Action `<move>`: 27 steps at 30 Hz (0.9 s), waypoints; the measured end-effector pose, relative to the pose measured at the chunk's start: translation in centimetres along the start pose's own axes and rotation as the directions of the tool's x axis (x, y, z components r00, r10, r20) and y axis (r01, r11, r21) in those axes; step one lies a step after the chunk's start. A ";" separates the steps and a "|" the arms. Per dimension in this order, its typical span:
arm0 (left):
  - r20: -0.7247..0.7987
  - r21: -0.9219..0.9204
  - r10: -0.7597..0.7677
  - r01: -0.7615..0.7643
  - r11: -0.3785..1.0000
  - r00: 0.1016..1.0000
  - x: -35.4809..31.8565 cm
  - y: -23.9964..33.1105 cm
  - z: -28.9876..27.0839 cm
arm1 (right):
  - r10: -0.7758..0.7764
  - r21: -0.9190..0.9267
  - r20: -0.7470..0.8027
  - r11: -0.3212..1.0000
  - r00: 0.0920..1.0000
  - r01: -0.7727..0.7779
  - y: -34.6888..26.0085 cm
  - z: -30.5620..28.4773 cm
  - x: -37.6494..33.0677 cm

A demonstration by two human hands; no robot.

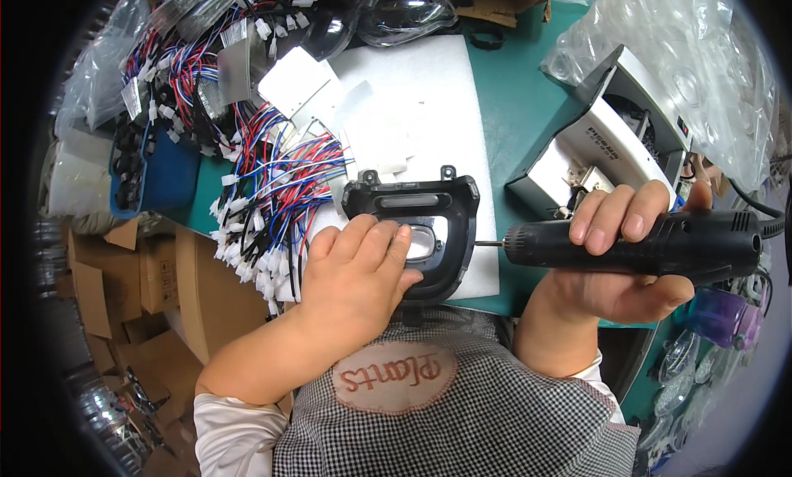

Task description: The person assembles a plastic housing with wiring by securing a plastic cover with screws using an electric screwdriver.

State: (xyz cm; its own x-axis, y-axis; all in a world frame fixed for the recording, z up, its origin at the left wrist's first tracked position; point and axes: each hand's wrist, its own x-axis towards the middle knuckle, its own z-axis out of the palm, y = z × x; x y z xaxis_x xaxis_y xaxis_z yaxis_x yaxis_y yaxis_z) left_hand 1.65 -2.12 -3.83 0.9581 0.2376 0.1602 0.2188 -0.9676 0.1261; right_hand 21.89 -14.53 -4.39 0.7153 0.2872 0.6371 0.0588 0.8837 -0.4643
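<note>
A black plastic housing [456, 267] with a silvery oval part in its middle lies on a white foam sheet [458, 106]. My left hand [355, 267] rests on its left side, fingers together and pressing on it; the fingertips reach the oval part. In my right hand [623, 230] is a black electric screwdriver [660, 244], held level with its bit pointing left. The bit's tip is close to the housing's right edge; whether it touches cannot be made out. Bundled wires [285, 172] with white connectors spread left of the housing, beside pale flat pieces [375, 131].
A white-and-black screw feeder machine [615, 135] stands at the right. Clear plastic bags [660, 56] are heaped behind it. At the left are a blue bin [169, 176] of black parts and cardboard boxes [198, 287] below table height. A purple container [722, 316] sits far right.
</note>
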 end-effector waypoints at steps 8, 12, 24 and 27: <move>0.054 0.130 0.052 -0.059 0.990 0.997 0.0 0.2 -0.2 | -0.010 -0.025 -0.017 1.000 1.000 0.009 0.0 0.4 -0.1; 0.091 0.037 0.061 -0.065 0.997 0.994 1.3 -0.1 -2.3 | -0.012 -0.055 -0.053 0.998 0.999 0.009 0.2 0.6 -0.4; -0.054 0.076 -0.045 0.049 0.996 0.998 23.7 -6.2 3.9 | -0.014 -0.116 -0.110 0.993 0.994 0.001 -0.1 1.4 -0.2; -0.020 0.148 -0.098 0.100 0.984 0.995 26.0 -6.9 6.8 | 0.005 -0.120 -0.123 0.993 0.992 -0.020 -0.2 1.6 -0.3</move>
State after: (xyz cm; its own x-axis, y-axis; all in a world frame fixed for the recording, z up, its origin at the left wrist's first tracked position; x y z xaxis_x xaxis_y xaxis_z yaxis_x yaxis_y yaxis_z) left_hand 26.37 10.12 -7.21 0.9281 0.3329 0.1667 0.3383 -0.9410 -0.0044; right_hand 20.58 -14.20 -3.56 0.7957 0.2438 0.5544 0.1276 0.8274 -0.5470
